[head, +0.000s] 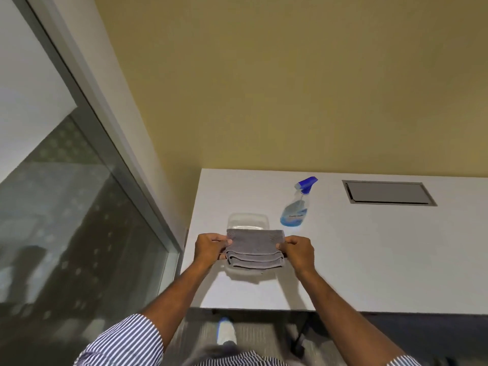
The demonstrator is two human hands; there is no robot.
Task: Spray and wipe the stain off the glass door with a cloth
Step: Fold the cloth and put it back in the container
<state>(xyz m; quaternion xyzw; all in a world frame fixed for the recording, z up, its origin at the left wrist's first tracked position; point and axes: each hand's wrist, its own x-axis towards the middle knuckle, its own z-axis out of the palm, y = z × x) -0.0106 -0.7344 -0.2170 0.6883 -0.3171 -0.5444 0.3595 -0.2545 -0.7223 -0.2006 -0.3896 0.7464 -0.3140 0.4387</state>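
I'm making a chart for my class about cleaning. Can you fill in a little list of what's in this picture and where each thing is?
cloth: grey cloth, folded, held at both ends over a clear container
left hand: left hand grips the cloth's left end
right hand: right hand grips its right end
spray bottle: spray bottle, blue trigger, standing untouched on the white table
glass door: glass door, left of the table
stain: cannot tell

A folded grey cloth (254, 248) sits at the centre of the frame, stacked in several layers, and I pinch it at both short ends. Up and to the right of it, a clear spray bottle (297, 207) with blue liquid and a blue trigger stands upright. The glass door (66, 207) fills the left side, dark and reflective.
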